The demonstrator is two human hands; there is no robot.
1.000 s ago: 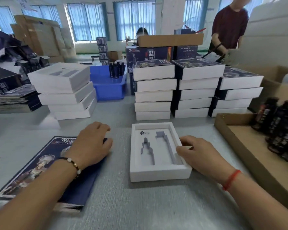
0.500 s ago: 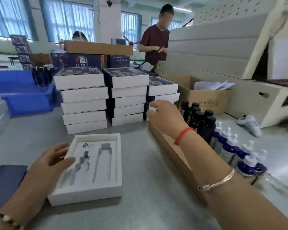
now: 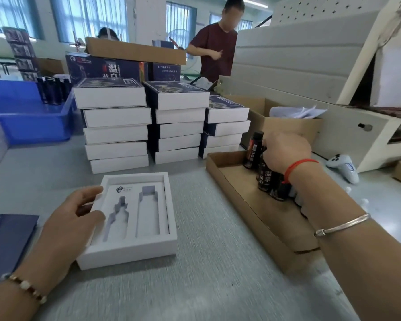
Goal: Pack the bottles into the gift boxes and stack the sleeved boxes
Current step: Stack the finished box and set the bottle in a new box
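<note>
An open white gift box (image 3: 134,249) lies on the grey table, its foam insert showing two empty bottle-shaped slots. My left hand (image 3: 72,218) rests on the box's left rim, thumb and forefinger lying over the insert. Dark bottles (image 3: 267,179) stand in a shallow cardboard tray (image 3: 241,200) to the right. My right hand (image 3: 285,151) is over them, fingers curled round the top of one dark bottle. Three stacks of sleeved boxes (image 3: 116,126) stand behind the open box.
A dark blue sleeve (image 3: 7,239) lies flat at the left. A blue crate (image 3: 30,119) with more dark bottles sits at back left. An open carton (image 3: 287,121) and a white controller (image 3: 344,165) are at the right. A person (image 3: 215,49) stands behind the stacks.
My right hand left the gift box, swung right to the cardboard tray and closed on a dark bottle. My left hand moved from the blue sleeve onto the box's left rim. The view turned right.
</note>
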